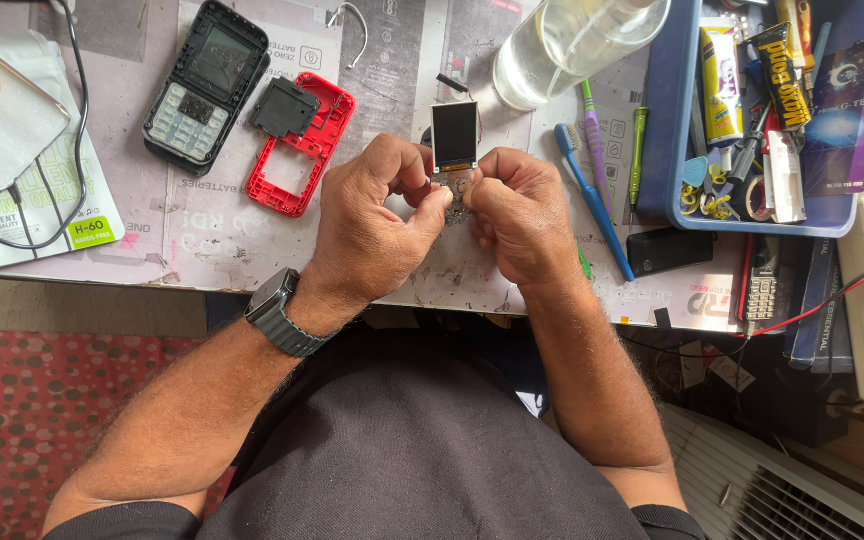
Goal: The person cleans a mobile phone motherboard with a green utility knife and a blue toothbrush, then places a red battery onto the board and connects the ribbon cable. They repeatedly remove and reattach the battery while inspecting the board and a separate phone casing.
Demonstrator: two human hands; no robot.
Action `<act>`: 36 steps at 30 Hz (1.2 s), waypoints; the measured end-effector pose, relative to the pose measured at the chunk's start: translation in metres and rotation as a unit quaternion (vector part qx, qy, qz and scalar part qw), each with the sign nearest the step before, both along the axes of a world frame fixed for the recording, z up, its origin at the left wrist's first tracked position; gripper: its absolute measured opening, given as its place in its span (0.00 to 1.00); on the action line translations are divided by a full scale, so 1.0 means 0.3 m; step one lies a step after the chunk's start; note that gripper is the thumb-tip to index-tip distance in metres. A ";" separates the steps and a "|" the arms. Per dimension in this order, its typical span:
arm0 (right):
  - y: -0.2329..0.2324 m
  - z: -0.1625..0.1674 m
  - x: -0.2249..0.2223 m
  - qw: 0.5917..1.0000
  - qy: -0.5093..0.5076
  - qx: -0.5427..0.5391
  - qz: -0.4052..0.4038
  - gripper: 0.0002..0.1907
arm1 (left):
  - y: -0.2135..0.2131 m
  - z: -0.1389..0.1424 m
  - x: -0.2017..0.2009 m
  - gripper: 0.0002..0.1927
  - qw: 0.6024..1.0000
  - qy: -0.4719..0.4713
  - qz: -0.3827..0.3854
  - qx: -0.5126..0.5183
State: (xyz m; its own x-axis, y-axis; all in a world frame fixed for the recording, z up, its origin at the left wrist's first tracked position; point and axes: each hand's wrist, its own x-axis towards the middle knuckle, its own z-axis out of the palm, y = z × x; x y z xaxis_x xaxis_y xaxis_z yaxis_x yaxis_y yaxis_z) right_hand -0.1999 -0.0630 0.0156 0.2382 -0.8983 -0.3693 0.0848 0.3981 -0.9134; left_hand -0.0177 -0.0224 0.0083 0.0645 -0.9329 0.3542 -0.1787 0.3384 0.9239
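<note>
Near the front edge of the surface (202, 255), about midway along it, the person's two hands meet over a small phone display module (454, 135), a dark rectangular screen with an orange strip along its lower side. The left hand (377, 225), with a dark watch (280, 312) on its wrist, is curled tight, thumb and fingertips pinched on the small metallic part (455, 195) hanging just below the screen. The right hand (522, 215) is curled the same way and grips that part from the other side, so the knuckles of both hands nearly touch. The screen stands upright above the fingers, facing up. Toward the back left of the surface lies an opened keypad phone (204, 85) with its black frame, and just beside it a red phone housing (302, 150) with a black plate resting at its upper end. To the right of the hands a blue toothbrush (592, 200) lies slanted, next to a purple and a green pen-like tool. At the back right corner a blue tray (667, 130) holds tubes and small tools, and a clear plastic bottle (572, 40) lies beside it.
</note>
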 end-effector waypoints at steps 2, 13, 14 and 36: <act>0.002 0.003 -0.003 1.000 0.002 0.000 0.002 0.06 | -0.002 0.003 -0.002 0.16 1.000 0.000 -0.001 -0.001; 0.005 -0.008 -0.016 1.000 -0.019 -0.010 0.010 0.06 | 0.002 -0.001 -0.007 0.16 1.000 -0.001 -0.006 -0.012; 0.005 -0.008 -0.016 1.000 -0.018 -0.010 0.010 0.06 | 0.002 -0.001 -0.008 0.16 1.000 -0.001 -0.005 -0.005; 0.011 -0.004 -0.017 1.000 -0.022 -0.012 0.010 0.06 | 0.006 0.020 -0.008 0.15 0.999 0.007 -0.009 0.033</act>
